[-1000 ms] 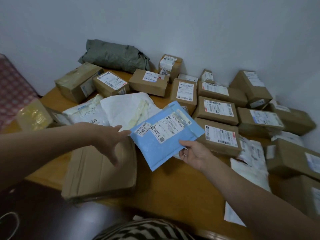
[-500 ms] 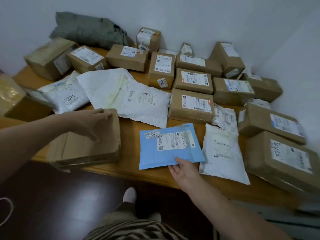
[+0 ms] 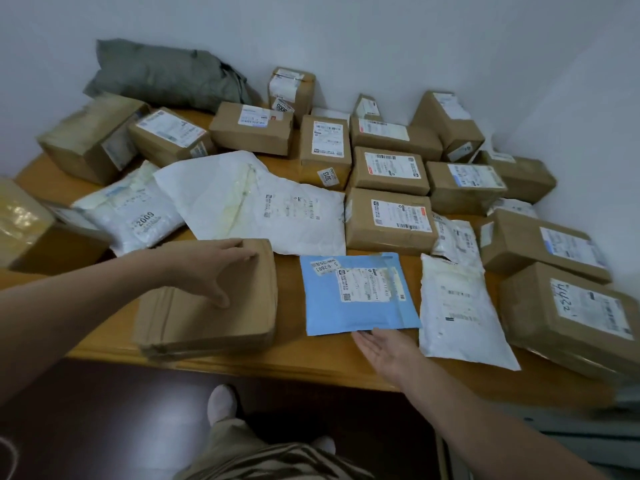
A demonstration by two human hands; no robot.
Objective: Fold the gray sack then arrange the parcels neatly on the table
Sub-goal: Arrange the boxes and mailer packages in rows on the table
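Mailer [image 3: 356, 296], blue, lifted a second ago, now lies flat on the table [image 3: 294, 362] beside the flat brown parcel [image 3: 207, 317], one more placed. Right hand [image 3: 384, 348] has released it and lies slack; left hand [image 3: 207, 268] rests spread on that parcel. Gray sack [image 3: 166, 74] sits folded by the wall.

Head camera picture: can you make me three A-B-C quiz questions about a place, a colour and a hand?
1. Where is the folded gray-green fabric sack? A) floor B) wooden table's far left, by the wall C) under a box
2. The flat padded envelope by the right hand is: A) red B) black C) blue
3. The left hand: A) rests on the flat brown cardboard parcel B) holds scissors C) is hidden
Answers: B, it lies against the wall; C, plainly blue; A, fingers spread on its top.
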